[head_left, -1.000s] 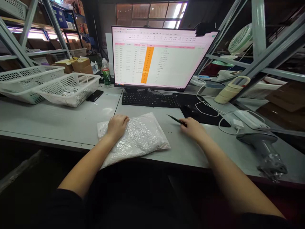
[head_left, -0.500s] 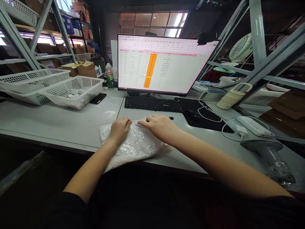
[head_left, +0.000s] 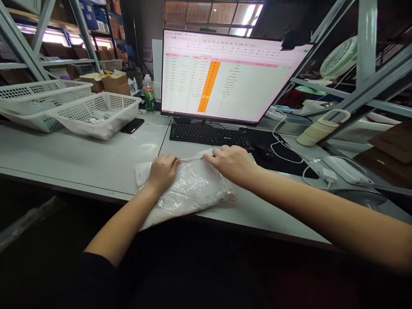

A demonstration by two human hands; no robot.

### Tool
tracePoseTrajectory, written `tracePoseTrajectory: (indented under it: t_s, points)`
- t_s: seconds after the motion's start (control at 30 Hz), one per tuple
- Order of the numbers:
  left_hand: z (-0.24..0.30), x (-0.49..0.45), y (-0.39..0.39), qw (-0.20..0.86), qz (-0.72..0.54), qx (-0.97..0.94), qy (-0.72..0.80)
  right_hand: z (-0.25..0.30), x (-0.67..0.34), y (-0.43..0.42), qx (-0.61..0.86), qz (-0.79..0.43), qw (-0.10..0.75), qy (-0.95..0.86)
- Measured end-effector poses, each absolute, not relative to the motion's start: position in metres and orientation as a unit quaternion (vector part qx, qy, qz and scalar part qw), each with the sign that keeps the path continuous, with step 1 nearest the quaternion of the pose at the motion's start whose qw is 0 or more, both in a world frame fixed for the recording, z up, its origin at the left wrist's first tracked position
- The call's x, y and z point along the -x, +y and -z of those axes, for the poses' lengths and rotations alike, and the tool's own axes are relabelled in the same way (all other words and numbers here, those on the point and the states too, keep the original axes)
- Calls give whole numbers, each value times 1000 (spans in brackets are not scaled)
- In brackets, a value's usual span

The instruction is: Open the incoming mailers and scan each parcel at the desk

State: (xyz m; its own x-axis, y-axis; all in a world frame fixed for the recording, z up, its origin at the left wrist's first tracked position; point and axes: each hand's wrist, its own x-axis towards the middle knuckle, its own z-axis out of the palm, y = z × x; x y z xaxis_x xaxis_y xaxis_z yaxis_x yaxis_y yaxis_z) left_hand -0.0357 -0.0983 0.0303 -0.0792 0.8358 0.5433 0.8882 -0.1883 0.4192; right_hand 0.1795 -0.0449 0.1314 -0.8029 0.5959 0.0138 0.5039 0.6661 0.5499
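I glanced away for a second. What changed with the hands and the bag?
The right hand let go of the black pen, swung left and took hold of the far edge of the plastic bag, lifting it a little. The left hand stayed gripping the bag; keyboard and baskets are as before.

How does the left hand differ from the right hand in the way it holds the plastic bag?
The left hand has its fingers curled tight, while the right hand has them straighter, pointing left. The left hand's wrist lies over the plastic bag; the right hand's arm comes in from the side, across the table. Both have a grip on the bag's far edge.
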Motion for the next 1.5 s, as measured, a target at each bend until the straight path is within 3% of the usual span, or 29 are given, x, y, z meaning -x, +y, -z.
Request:
tracePoseTrajectory:
  t_s: [0.13, 0.23, 0.33, 0.43, 0.5, 0.63, 0.73, 0.87, 1.0, 1.2, 1.37, 1.5]
  points:
    - [-29, 37, -99, 24, 386, 666, -638, -128, -213, -27, -339, -275, 58, 898]
    - [-29, 42, -98, 16, 416, 633, -652, -110, -259, -2, -449, -257, 49, 854]
    - [-29, 43, -94, -8, 402, 637, -658, -81, -315, 22, -594, -166, 27, 787]
    - [-32, 41, -89, -33, 361, 650, -668, -55, -345, 30, -628, -90, 18, 773]
    - [-36, 38, -85, -35, 320, 659, -680, -48, -336, 24, -595, -93, -14, 798]
    - [-48, 29, -76, -9, 219, 703, -676, -63, -260, -8, -420, -64, -155, 892]
    - [-57, 21, -72, 7, 201, 711, -674, -78, -195, -31, -281, 12, -129, 951]
    - [-60, 20, -72, 18, 206, 698, -686, -72, -150, -36, -286, -19, -104, 952]
    - [-60, 37, -63, 4, 226, 675, -702, -55, -147, -41, -279, -95, -181, 938]
    - [-67, 89, -34, -48, 261, 645, -717, -48, -174, -87, -44, -134, -308, 941]
    - [-79, 116, -37, -82, 284, 663, -688, -58, -206, -107, 2, -89, -316, 945]
    - [-99, 100, -58, -51, 310, 694, -648, -69, -214, -99, -66, -83, -281, 954]
